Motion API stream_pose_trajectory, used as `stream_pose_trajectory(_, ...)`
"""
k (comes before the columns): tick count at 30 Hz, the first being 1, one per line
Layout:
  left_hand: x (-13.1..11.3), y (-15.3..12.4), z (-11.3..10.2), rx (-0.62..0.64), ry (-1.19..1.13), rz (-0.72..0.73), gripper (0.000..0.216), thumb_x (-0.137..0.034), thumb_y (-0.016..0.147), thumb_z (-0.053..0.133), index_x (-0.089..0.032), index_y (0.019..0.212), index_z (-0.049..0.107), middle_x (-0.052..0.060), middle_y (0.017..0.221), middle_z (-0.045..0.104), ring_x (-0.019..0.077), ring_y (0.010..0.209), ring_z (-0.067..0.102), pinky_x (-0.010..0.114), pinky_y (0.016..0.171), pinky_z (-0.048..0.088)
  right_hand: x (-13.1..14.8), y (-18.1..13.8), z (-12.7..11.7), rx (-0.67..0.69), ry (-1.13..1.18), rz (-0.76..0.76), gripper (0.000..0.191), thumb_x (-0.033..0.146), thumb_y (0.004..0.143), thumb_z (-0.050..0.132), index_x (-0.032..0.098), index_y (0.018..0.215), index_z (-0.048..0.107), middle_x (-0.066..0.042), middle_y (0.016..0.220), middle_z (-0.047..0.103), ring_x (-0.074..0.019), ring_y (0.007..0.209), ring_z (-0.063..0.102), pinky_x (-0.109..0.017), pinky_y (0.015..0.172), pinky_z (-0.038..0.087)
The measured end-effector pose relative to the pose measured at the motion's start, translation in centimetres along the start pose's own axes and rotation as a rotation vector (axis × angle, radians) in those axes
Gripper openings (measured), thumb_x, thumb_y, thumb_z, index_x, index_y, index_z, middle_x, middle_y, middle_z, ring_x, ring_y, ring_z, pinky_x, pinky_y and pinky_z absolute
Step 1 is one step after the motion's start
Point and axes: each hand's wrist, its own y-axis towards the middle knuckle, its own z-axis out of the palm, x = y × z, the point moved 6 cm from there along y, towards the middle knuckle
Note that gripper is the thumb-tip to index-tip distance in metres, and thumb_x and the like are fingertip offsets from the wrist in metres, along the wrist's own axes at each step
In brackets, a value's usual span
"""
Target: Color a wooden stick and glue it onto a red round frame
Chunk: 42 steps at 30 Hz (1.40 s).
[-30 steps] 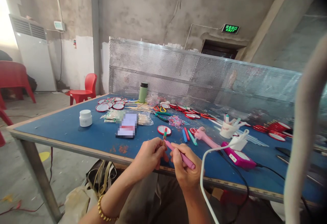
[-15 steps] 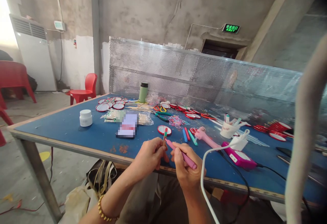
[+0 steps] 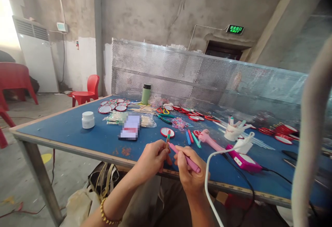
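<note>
My left hand (image 3: 153, 156) pinches a small thin piece with a green and red-orange top (image 3: 168, 135); its lower part is hidden by my fingers. Held like a pen, a pink marker-like stick (image 3: 190, 163) lies in my right hand (image 3: 193, 180), its tip touching or very close to the small piece. Both hands are close together over the table's front edge. Just beyond them a round white disc with a red rim (image 3: 166, 131) rests on the blue tabletop. Blue, red and teal sticks (image 3: 191, 137) of similar shape lie to the right of it.
A phone (image 3: 130, 128) and a white jar (image 3: 88, 120) stand to the left. Right of my hands are a pink tool (image 3: 211, 140), a magenta box (image 3: 243, 161) and a white cable (image 3: 206, 185). Farther back are pliers (image 3: 166, 114), a green bottle (image 3: 146, 94) and a perforated metal screen (image 3: 168, 68).
The view has shifted very slightly. Both hands keep nearly the same pose, with the pink marker-like stick still at the small piece.
</note>
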Motion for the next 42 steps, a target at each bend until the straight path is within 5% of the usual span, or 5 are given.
stream_pose_trajectory(42,0.23,0.03,0.06,0.002,-0.010,-0.005,0.018,-0.030,0.093,0.046,-0.020,0.079,0.050,0.001,0.068,0.070,0.0080,0.038,0.049,0.019,0.039,0.033,-0.31,-0.26,-0.21,-0.047,-0.001,0.051,0.016,0.018,0.093,0.056,0.018,0.100,0.071,-0.002,0.074,0.065,-0.0129,0.059,0.058,-0.026,0.055,0.049)
